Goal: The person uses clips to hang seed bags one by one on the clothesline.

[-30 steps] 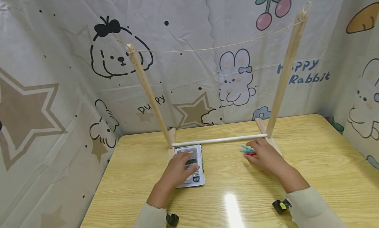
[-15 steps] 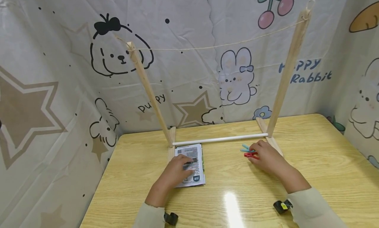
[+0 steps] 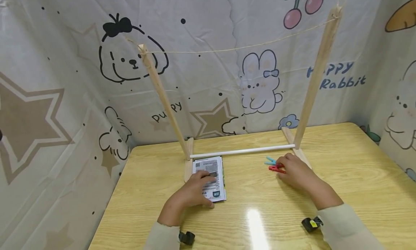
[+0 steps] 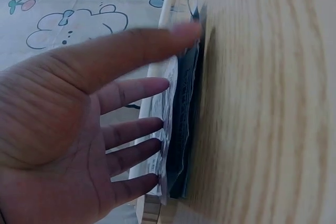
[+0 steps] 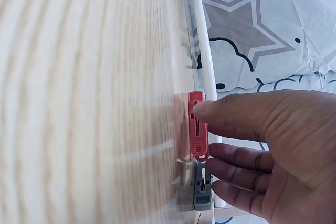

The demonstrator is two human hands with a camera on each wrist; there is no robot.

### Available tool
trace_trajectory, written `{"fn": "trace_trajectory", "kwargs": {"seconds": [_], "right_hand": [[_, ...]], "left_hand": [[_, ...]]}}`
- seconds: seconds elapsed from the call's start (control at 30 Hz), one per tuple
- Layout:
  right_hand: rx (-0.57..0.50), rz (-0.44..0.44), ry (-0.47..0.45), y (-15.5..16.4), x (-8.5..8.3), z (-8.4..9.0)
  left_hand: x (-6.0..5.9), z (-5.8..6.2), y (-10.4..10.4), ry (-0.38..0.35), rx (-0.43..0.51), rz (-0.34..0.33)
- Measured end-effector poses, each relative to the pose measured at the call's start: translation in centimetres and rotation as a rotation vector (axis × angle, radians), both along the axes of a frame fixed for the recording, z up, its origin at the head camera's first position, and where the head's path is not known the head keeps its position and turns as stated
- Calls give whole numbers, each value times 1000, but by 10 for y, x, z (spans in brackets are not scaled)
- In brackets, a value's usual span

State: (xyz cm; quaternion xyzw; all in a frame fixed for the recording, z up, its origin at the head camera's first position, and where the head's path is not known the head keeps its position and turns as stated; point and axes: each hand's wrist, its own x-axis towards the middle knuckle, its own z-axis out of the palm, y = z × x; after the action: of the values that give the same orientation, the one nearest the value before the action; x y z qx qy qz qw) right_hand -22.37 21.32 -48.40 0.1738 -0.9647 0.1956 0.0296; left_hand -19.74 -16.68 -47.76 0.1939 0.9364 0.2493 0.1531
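Note:
My left hand lies over a flat printed packet, thumb spread toward its near edge. In the left wrist view, straight fingertips touch the pale face of the packet, which has a dark layer on its table side. On the right, my right hand pinches a red clothespin low at the table, thumb on its side. A blue clothespin lies just behind the red one. Close to the lower fingers is a grey clothespin, hidden from the head view.
A wooden frame stands behind, with a left post, a right post and a string between their tops. A white rod joins the feet. Patterned cloth backs the wooden table.
My right fingers have drawn in around the red clothespin, uncovering more of it. The left thumb has swung from over the packet down toward its near edge.

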Motion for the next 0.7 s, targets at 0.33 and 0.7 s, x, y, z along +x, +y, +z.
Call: {"fn": "trace_trajectory", "kwargs": {"seconds": [0.33,0.7], "right_hand": [[-7,-10,-26,4,-1,1],[-7,14,5,6,2,1]], "left_hand": [[-1,3,-6,-51,56,-12],[-5,3,-15,-95,184,-6]]}}
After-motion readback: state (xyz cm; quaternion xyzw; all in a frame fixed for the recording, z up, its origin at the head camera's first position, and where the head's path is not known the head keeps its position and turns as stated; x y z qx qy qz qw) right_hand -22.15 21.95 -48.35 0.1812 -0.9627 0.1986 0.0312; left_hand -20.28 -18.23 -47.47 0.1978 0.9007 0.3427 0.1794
